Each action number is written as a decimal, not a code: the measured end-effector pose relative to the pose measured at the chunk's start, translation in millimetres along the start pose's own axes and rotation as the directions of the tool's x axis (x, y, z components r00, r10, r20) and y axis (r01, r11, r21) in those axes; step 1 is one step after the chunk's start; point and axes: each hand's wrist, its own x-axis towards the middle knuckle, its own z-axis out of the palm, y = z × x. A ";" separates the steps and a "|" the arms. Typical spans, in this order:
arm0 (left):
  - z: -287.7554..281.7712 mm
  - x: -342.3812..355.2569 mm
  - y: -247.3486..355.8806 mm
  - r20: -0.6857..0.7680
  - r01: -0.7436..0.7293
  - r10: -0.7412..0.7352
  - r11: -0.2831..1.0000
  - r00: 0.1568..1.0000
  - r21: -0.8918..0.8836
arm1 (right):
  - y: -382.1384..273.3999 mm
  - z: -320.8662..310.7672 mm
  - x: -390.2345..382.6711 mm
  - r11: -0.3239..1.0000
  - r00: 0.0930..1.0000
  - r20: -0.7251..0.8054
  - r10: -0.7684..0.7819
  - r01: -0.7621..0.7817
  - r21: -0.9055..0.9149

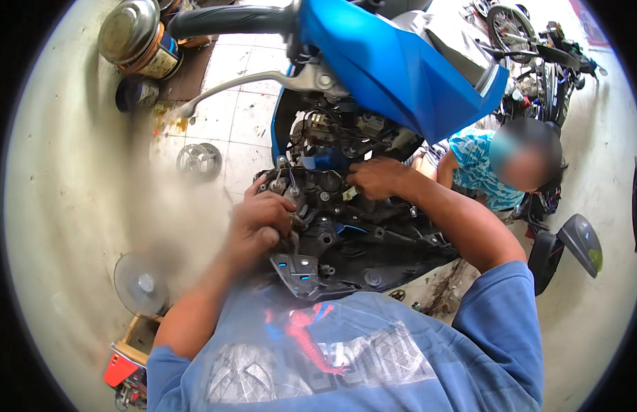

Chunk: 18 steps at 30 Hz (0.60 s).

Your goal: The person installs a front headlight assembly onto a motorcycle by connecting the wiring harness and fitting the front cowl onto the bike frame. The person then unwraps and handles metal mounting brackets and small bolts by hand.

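Observation:
In front of me is a motor scooter with a blue front cover and its wiring laid bare below. A black plastic panel with bolts and lamp parts lies across the near side. My left hand rests at the left edge of this black assembly, fingers curled over it; what they grip, if anything, is hidden. My right hand reaches to the assembly's far right part, fingers pinched together near a small pale connector. Above my hands run a silver brake lever and a black handlebar grip.
Another person in a patterned shirt crouches at the right, beside a black mirror. Parked motorcycles stand behind. Metal-lidded cans, a round metal part and a red box are on the left. A blur covers part of the left.

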 end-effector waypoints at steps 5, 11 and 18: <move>15.6 0.8 -11.3 -0.269 -0.053 0.035 0.997 0.963 -0.058 | -10.6 8.7 15.1 0.994 1.000 0.014 -0.016 0.018 -0.105; 23.4 8.1 -10.9 -0.334 -0.104 0.073 0.992 0.940 -0.077 | -15.4 14.1 28.4 0.988 0.999 0.003 -0.035 0.035 -0.148; 19.2 19.6 -21.5 -0.393 -0.139 0.116 0.990 0.912 -0.031 | -19.3 7.4 40.2 0.970 0.998 0.046 -0.032 0.042 -0.241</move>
